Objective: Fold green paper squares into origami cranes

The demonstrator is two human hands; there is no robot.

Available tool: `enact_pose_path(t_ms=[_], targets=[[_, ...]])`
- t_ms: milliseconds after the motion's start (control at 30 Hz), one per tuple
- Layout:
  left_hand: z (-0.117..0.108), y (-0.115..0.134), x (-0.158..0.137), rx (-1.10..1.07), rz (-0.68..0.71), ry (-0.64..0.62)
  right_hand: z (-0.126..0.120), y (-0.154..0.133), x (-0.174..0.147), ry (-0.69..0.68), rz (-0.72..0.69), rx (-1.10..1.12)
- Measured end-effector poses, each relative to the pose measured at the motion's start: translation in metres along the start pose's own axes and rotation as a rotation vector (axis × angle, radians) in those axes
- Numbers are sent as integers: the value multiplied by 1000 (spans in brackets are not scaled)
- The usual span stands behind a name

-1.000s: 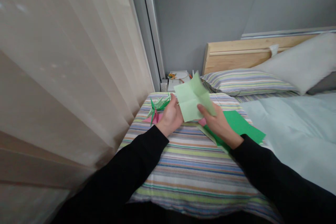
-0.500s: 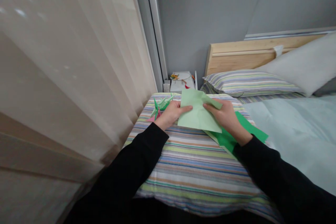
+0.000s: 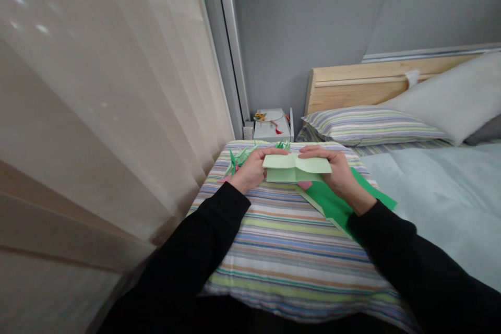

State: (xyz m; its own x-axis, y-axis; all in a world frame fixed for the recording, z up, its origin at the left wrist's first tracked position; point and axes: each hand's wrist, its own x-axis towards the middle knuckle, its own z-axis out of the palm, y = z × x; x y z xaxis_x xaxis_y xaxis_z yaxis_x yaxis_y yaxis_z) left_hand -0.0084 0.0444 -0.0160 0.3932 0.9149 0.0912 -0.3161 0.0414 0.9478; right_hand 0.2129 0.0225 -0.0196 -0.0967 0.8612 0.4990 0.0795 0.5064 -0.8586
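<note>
A light green sheet of paper point(image 3: 295, 165) is bent over along a crease across its middle, its upper part tipped toward me. My left hand point(image 3: 254, 168) is closed on its left end, and my right hand point(image 3: 332, 164) grips its right end, fingers along the top edge. Under my right hand and forearm lie darker green sheets point(image 3: 340, 201) with a bit of pink paper point(image 3: 304, 185) at their left corner. Folded green paper figures point(image 3: 239, 158) rest just past my left hand, partly hidden by it.
Striped cloth point(image 3: 282, 250) covers the surface before me. A pale curtain point(image 3: 117, 115) hangs on the left. Behind stands a small white cabinet point(image 3: 270, 128) with little items on it. The bed with a striped pillow point(image 3: 371, 122) and wooden headboard point(image 3: 352, 95) is at right.
The light green sheet was held nearly flat and open; now it is bent over at the middle. Both hands have turned inward with it, and more green figures show behind.
</note>
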Motion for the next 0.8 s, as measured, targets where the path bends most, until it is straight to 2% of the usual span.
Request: enact_pose_path(t_ms=[100, 267, 367, 433, 533, 600, 667, 733, 800], targets=[[0, 5, -1, -72, -35, -14, 0, -2, -1, -13, 20, 17], [-5, 16, -3, -237, -17, -28, 3, -2, -2, -18, 106, 19], [-4, 19, -7, -289, -89, -28, 3, -1, -1, 36, 100, -4], [0, 18, -7, -246, -122, 36, 4, -1, -1, 77, 92, -9], [2, 13, -4, -216, -88, 243, 6, -5, -2, 78, 88, 0], [-1, 12, 1, -261, -30, 372, 7, -10, -3, 59, 84, 132], [-7, 14, 4, -300, 15, 424, 7, -14, -4, 53, 104, 348], [-11, 17, 5, -315, 11, 405, 7, -15, -4, 74, 180, 499], [-9, 19, 3, -311, -46, 338, 8, -13, -4, 81, 299, 523]])
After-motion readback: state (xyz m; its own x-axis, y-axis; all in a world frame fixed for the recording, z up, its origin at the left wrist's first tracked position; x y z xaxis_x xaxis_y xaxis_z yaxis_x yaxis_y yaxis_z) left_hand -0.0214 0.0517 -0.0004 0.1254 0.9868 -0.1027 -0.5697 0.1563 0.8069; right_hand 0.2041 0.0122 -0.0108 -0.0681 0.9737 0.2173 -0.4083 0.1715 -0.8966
